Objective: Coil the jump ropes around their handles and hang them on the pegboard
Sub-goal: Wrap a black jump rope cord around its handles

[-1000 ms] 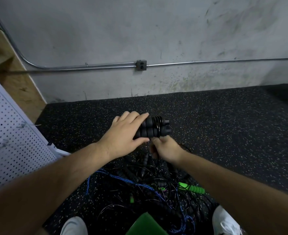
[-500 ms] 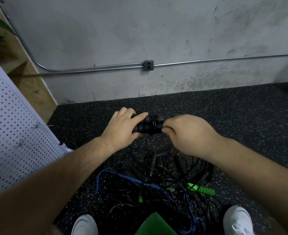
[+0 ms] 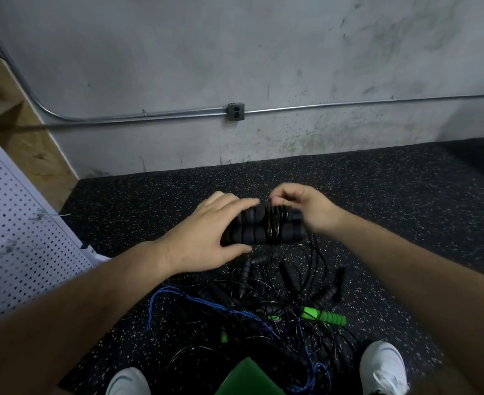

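Above the speckled black rubber floor (image 3: 406, 195), the left hand (image 3: 203, 240) grips two black ridged foam handles (image 3: 252, 233) — the right hand (image 3: 306, 208) pinches the thin black cord (image 3: 275, 223) wound round them.

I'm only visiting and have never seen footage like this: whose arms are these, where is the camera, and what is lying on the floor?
No robot here: a person wears a wide-angle camera on the head, looking down at their own hands. The left hand grips two black handles laid side by side. The right hand pinches the thin black cord wound round them. Below, on the speckled floor, lies a tangle of ropes, with a green handle and a blue cord in it. A white pegboard stands at the left.
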Available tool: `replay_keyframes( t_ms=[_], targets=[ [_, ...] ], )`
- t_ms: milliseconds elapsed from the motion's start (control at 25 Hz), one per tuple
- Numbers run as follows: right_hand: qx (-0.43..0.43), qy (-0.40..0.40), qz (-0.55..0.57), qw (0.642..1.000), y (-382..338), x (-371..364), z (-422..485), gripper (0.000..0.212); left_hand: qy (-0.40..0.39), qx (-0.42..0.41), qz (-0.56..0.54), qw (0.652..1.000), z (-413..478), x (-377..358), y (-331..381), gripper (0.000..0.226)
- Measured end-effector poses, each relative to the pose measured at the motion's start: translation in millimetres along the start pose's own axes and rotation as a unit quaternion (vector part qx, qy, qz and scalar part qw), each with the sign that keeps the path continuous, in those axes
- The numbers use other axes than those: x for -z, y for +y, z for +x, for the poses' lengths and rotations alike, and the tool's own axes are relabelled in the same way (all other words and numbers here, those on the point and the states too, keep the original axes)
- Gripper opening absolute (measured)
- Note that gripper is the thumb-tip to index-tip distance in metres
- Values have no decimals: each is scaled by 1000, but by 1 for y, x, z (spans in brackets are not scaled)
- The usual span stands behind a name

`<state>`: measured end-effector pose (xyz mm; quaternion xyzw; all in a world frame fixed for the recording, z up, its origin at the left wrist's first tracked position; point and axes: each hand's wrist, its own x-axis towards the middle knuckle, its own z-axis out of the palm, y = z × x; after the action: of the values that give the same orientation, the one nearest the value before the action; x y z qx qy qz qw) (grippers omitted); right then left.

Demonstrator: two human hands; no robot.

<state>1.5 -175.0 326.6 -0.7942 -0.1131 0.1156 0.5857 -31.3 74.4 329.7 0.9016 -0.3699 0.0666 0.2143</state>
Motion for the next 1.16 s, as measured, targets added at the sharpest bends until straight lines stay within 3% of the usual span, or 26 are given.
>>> replay_keyframes(
  t_ms=[40,160,280,440,560,720,800,880,1040,1160],
  targets=[
    [-33,-11,24,999,4,-9,0,14,22,14,4,1000,1,2,1,78],
    [-64,-18,-123,990,16,-44,-4,36,85,45,45,994,10,9,-3,80],
    [-86,-58,-117,988,17,-72,-13,33,121,80,89,985,20,17,-18,78],
    [-109,-87,-174,975,1,-90,-16,29,77,109,184,974,25,14,-54,81],
    [-113,-81,-251,958,-28,-86,-23,29,48,131,196,971,23,6,-71,81],
    [-19,-23,-417,909,-60,-61,-40,24,16,98,216,971,23,-2,-67,77],
    [52,21,-495,867,-66,-49,-40,23,-9,72,209,975,22,-6,-60,75],
    [109,57,-531,838,-65,-37,-34,23,-34,33,197,979,21,-7,-52,73],
    [150,64,-489,857,-55,-11,-24,14,-85,-30,133,987,15,-7,-29,68],
    [66,61,-397,914,-34,9,-18,13,-73,-51,48,995,11,-3,-6,63]
  ],
)
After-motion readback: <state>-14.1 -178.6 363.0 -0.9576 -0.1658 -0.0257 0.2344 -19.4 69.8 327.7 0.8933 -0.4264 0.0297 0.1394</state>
